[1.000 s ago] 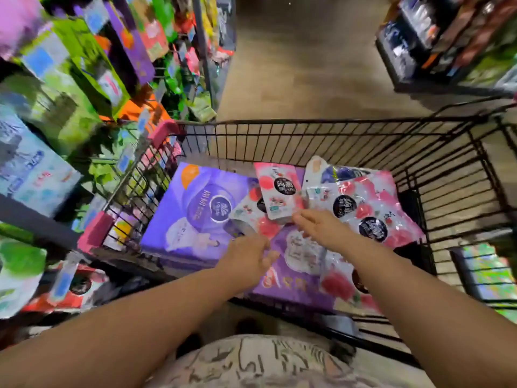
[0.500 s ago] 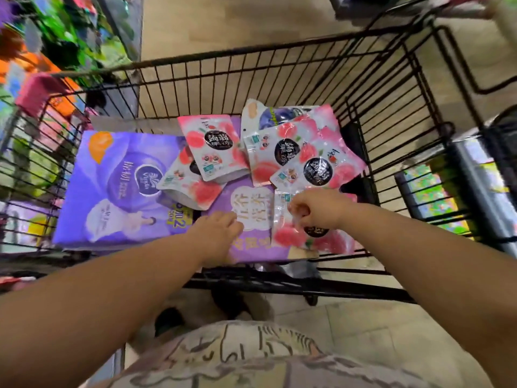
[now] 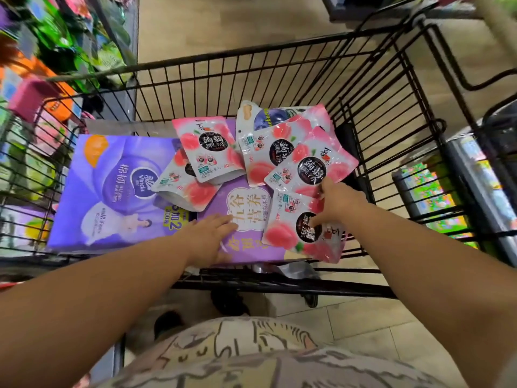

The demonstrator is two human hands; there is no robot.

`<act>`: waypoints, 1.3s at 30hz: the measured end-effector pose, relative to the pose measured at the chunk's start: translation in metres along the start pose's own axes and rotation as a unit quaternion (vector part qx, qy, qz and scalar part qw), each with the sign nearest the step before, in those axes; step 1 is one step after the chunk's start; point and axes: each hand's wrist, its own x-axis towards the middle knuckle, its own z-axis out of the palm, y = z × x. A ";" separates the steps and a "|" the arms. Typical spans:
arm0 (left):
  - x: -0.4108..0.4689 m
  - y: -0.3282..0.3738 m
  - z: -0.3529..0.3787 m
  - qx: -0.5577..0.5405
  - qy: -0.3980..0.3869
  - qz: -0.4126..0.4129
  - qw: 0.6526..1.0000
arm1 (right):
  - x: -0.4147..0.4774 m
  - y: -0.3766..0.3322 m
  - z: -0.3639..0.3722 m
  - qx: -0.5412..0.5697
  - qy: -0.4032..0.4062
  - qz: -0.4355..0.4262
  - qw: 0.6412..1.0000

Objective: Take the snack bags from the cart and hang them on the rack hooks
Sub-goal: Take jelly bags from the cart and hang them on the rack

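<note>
Right hand (image 3: 340, 204) on snack bag (image 3: 279, 236), maybe pressing

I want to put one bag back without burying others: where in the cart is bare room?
Bare: a thin strip of cart between the tissue pack and the far wall, and a dark gap between the snack bags and the right wall. The tissue pack's face is mostly uncovered. The middle is crowded: overlapping bags, the left hand and right hand.
</note>
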 end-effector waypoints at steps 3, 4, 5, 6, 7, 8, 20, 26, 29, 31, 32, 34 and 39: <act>-0.001 0.001 -0.002 -0.067 0.025 -0.007 0.997 | 0.000 -0.005 -0.016 0.003 -0.009 -0.036 0.999; -0.002 0.003 -0.003 -0.098 0.035 -0.012 0.994 | -0.002 -0.008 -0.022 0.010 -0.010 -0.053 0.998; -0.004 0.006 -0.006 -0.132 0.049 -0.016 0.990 | -0.004 -0.011 -0.026 0.033 -0.009 -0.076 0.996; -0.006 0.009 -0.010 -0.163 0.069 -0.019 0.984 | -0.009 -0.016 -0.032 0.061 -0.011 -0.103 0.993; -0.008 0.014 -0.015 -0.187 0.099 -0.016 0.977 | -0.014 -0.020 -0.038 0.082 -0.008 -0.136 0.987; -0.011 0.018 -0.021 -0.206 0.133 -0.010 0.969 | -0.021 -0.027 -0.045 0.083 -0.005 -0.174 0.981; -0.024 0.030 -0.054 -0.323 0.167 -0.050 0.930 | -0.055 -0.088 -0.084 0.134 0.126 -0.326 0.927; -0.044 0.003 -0.022 -0.453 0.202 -0.201 0.845 | -0.020 -0.039 -0.057 0.377 0.143 0.053 0.913; -0.053 -0.003 -0.022 -0.504 0.221 -0.217 0.806 | 0.005 -0.018 -0.012 0.434 0.069 0.187 0.879; -0.054 -0.005 -0.026 -0.513 0.230 -0.222 0.797 | 0.037 -0.003 0.020 0.528 0.061 0.243 0.811; -0.054 -0.005 -0.028 -0.516 0.229 -0.224 0.794 | 0.042 -0.002 0.023 0.572 0.069 0.263 0.773; -0.056 -0.004 -0.029 -0.523 0.236 -0.225 0.787 | 0.025 -0.020 0.005 0.617 0.086 0.317 0.715; -0.059 -0.004 -0.026 -0.542 0.249 -0.242 0.765 | 0.026 -0.023 0.013 0.620 0.083 0.324 0.710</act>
